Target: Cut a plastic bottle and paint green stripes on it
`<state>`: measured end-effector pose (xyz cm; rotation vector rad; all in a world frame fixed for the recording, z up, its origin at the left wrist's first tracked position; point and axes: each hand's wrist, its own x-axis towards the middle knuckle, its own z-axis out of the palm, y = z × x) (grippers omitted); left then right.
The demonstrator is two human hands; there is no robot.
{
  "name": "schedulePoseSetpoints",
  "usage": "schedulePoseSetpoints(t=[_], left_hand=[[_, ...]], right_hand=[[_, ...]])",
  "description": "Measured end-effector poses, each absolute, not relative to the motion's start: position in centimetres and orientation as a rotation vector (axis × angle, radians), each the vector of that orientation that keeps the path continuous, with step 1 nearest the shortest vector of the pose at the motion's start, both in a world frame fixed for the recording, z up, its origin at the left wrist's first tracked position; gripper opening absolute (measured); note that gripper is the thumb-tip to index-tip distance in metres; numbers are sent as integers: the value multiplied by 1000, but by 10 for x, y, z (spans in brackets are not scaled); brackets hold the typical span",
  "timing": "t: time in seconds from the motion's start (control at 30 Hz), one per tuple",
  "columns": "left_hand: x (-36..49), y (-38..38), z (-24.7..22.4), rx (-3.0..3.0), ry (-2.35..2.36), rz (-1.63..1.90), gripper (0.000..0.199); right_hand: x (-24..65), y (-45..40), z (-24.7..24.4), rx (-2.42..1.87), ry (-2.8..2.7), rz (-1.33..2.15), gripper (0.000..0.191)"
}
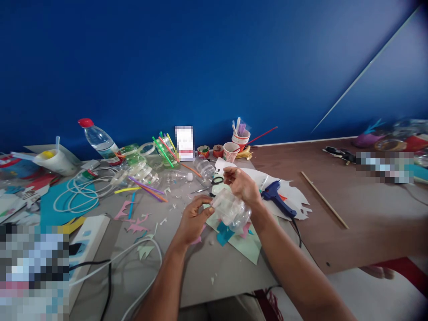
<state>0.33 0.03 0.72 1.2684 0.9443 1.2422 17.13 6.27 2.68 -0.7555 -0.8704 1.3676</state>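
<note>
My left hand [194, 218] grips the rim of a clear plastic bottle piece [230, 209] between thumb and fingers. The piece lies tilted above the table, its rounded end to the right. Just above it is my right hand [242, 183], fingers curled in toward the thumb; whatever they may pinch is too small to make out. Beneath the bottle piece lie a pale green sheet [249, 249] and a blue paper scrap [224, 234]. A blue glue gun [278, 199] rests on cut white paper [299, 195] right of my right wrist. Scissors [217, 180] lie behind the bottle piece.
Paper cups [231, 153], a lit phone [184, 143] and a red-capped bottle [100, 140] stand along the blue wall. Left are straws [147, 189], a coiled white cable [72, 207] and a power strip [88, 240]. A wooden stick [324, 200] lies right. Another person's hand [379, 271] shows lower right.
</note>
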Motion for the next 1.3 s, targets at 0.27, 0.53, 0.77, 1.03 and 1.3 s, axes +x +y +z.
schedulePoseSetpoints(t=[0.27, 0.53, 0.77, 1.03, 1.3], left_hand=[[-2, 3, -1, 1435, 1061, 1321, 9], [-7, 6, -3, 1420, 1325, 1423, 18], [-10, 8, 0, 1251, 1482, 1492, 22], [-10, 11, -7, 1067, 1223, 1676, 34], [-10, 7, -6, 1311, 1404, 1615, 30]], right_hand=[[180, 69, 18, -812, -938, 1286, 20], [191, 67, 18, -838, -1208, 1413, 36], [176, 46, 23, -1022, -1868, 1289, 76], [163, 52, 14, -1068, -1401, 1549, 51], [159, 53, 15, -1039, -1008, 2032, 53]])
